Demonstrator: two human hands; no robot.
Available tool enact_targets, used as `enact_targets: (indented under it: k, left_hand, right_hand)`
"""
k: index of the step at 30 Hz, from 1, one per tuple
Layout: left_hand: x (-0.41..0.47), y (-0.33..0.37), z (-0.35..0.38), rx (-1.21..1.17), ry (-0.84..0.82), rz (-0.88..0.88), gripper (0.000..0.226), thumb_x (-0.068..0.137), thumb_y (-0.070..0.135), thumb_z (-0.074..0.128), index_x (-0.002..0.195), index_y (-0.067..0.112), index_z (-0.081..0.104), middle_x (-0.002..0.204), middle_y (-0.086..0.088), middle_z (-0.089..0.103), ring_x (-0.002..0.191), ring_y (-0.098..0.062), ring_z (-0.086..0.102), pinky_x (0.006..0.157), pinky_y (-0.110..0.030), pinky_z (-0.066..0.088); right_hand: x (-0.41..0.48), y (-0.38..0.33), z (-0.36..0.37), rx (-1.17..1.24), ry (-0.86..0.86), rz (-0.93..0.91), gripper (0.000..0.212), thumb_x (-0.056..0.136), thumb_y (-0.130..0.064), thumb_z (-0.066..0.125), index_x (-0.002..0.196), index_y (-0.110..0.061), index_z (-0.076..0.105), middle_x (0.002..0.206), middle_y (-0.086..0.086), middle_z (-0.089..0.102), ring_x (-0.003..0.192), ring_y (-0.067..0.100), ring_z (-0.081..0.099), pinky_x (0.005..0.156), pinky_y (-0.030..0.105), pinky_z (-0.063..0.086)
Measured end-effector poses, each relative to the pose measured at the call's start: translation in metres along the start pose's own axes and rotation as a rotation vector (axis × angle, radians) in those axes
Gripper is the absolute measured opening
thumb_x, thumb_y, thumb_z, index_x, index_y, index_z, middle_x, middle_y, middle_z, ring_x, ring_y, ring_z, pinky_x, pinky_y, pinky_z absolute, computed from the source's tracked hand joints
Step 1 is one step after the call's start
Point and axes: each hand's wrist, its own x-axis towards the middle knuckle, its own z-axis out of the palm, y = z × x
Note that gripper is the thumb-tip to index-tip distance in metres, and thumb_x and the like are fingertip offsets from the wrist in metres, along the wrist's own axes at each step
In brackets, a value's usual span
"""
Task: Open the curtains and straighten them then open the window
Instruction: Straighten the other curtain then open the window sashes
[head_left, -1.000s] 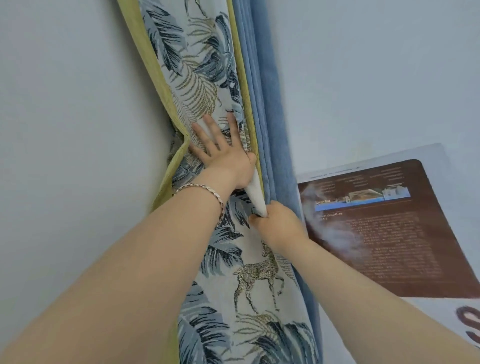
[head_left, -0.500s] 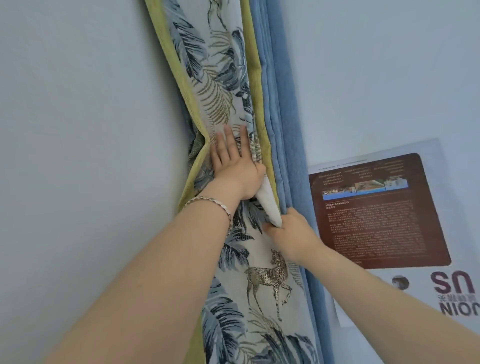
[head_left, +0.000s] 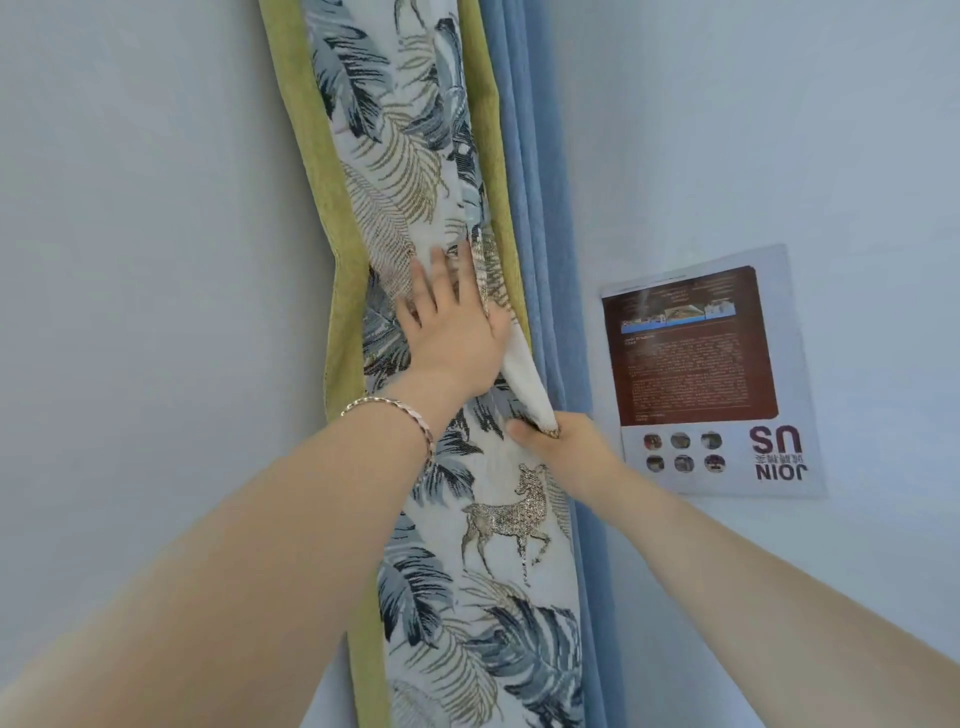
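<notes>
A gathered curtain (head_left: 405, 171) with blue leaf print, a gold deer and a green border hangs in the wall corner. A plain blue curtain panel (head_left: 535, 218) runs along its right side. My left hand (head_left: 452, 332), with a bracelet on the wrist, lies flat and open against the printed cloth, fingers pointing up. Just below and to the right, my right hand (head_left: 566, 441) pinches the tip of a white fold of the curtain's lining (head_left: 524, 384). No window is in view.
Pale blue walls stand on both sides of the curtain. On the right wall hangs a poster (head_left: 701, 364) with a brown panel and the words JOIN US upside down.
The view has swung so the curtain and poster sit further right and more of the poster shows. My left hand has stayed flat on the cloth; my right hand keeps its pinch on the white fold.
</notes>
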Motion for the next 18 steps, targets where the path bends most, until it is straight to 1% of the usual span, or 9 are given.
enact_targets:
  k: [3,5,7,9,11,13,14,16,18]
  left_hand:
    - [-0.044,0.005,-0.022,-0.013,0.004,-0.056,0.064,0.096,0.045,0.02,0.149,0.022,-0.007,0.159,-0.009,-0.008,0.145,-0.031,-0.008,0.116,-0.052,-0.002]
    - [-0.068,0.006,-0.041,-0.096,0.024,-0.068,0.062,0.094,0.052,0.018,0.149,0.03,0.002,0.16,-0.006,0.0,0.146,-0.028,-0.003,0.115,-0.051,0.001]
    - [-0.091,-0.001,-0.066,-0.152,0.046,-0.034,0.058,0.091,0.054,0.014,0.146,0.036,0.02,0.159,-0.003,0.012,0.145,-0.024,0.006,0.115,-0.049,0.005]
    - [-0.113,-0.014,-0.089,-0.107,0.016,0.027,0.05,0.094,0.047,0.018,0.139,0.035,0.036,0.157,0.0,0.021,0.144,-0.021,0.013,0.115,-0.046,0.009]
    - [-0.131,-0.03,-0.106,0.017,-0.133,0.074,0.042,0.097,0.035,0.03,0.137,0.031,0.042,0.157,0.001,0.02,0.144,-0.019,0.012,0.116,-0.044,0.008]
    - [-0.143,-0.045,-0.123,0.129,-0.428,0.059,0.043,0.096,0.026,0.036,0.138,0.025,0.041,0.158,0.0,0.017,0.144,-0.023,0.013,0.117,-0.047,0.011]
    - [-0.149,-0.05,-0.129,0.157,-0.587,0.019,0.043,0.095,0.023,0.037,0.137,0.021,0.043,0.157,-0.003,0.021,0.143,-0.026,0.019,0.116,-0.047,0.019]
    - [-0.169,-0.054,-0.145,0.181,-0.804,-0.065,0.039,0.095,0.019,0.036,0.13,0.008,0.051,0.144,-0.013,0.044,0.13,-0.03,0.042,0.105,-0.039,0.038]
    - [-0.186,-0.057,-0.154,0.218,-0.834,-0.109,0.035,0.094,0.019,0.04,0.12,0.002,0.057,0.128,-0.016,0.058,0.117,-0.031,0.055,0.093,-0.035,0.045]
  right_hand:
    - [-0.027,-0.022,0.001,0.074,-0.107,0.04,0.054,0.087,-0.018,0.066,0.034,-0.021,0.055,0.03,-0.016,0.05,0.029,-0.007,0.045,0.033,0.004,0.03]
    - [-0.043,-0.035,-0.001,0.114,-0.163,0.101,0.029,0.081,-0.026,0.072,0.053,-0.023,0.07,0.054,-0.011,0.068,0.051,-0.002,0.06,0.046,0.008,0.045]
    - [-0.058,-0.044,-0.002,0.184,-0.141,0.157,0.014,0.077,-0.027,0.076,0.068,-0.019,0.071,0.067,-0.006,0.073,0.063,0.007,0.067,0.051,0.012,0.052]
    - [-0.073,-0.051,0.003,0.175,-0.039,0.171,0.014,0.076,-0.023,0.078,0.066,-0.019,0.068,0.065,-0.006,0.071,0.061,0.009,0.065,0.045,0.012,0.05]
    - [-0.088,-0.06,0.012,-0.01,0.098,0.162,0.015,0.077,-0.021,0.077,0.07,-0.019,0.064,0.077,0.001,0.069,0.069,0.017,0.063,0.051,0.019,0.049]
    - [-0.105,-0.074,0.026,-0.262,0.238,0.187,0.022,0.079,-0.021,0.074,0.093,-0.011,0.061,0.104,0.013,0.063,0.089,0.028,0.062,0.068,0.03,0.05]
    - [-0.113,-0.079,0.034,-0.341,0.289,0.211,0.035,0.078,-0.02,0.074,0.106,-0.008,0.055,0.113,0.017,0.057,0.098,0.033,0.059,0.077,0.036,0.051]
    - [-0.134,-0.096,0.048,-0.409,0.356,0.223,0.048,0.077,-0.015,0.074,0.115,-0.007,0.046,0.12,0.018,0.049,0.106,0.037,0.054,0.086,0.042,0.05]
    - [-0.152,-0.111,0.06,-0.479,0.399,0.169,0.042,0.08,-0.01,0.069,0.114,-0.009,0.044,0.121,0.017,0.046,0.105,0.036,0.053,0.086,0.043,0.05]
